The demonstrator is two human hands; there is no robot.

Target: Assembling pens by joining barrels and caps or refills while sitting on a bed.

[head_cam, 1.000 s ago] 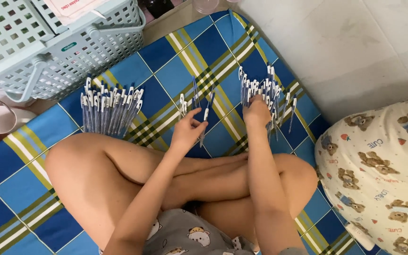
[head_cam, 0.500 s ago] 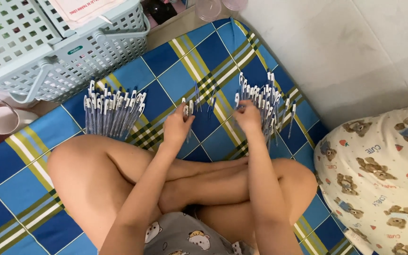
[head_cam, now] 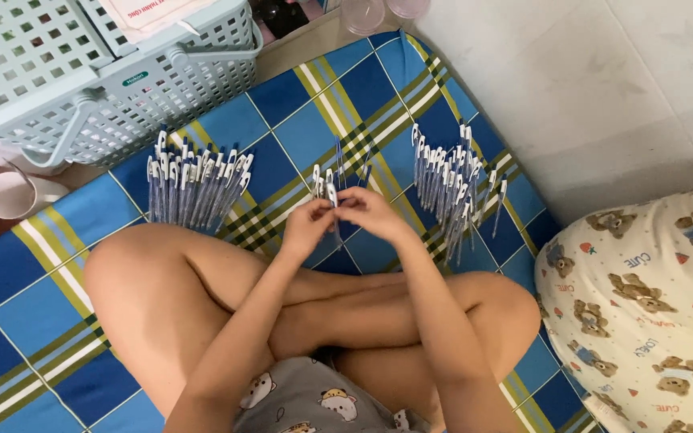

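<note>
Where both hands meet, a slim white-capped pen [head_cam: 333,197] stands upright.

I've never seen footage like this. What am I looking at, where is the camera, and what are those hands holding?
There is no machine: a person sits cross-legged on a blue plaid mat, and the one camera is worn on their head, looking down. The left hand and right hand meet in front of the knees, pinching a small bunch of pens. A pile of pens lies to the left, another pile to the right. A pale plastic basket sits beyond, and a bear-print pillow at right.
</note>
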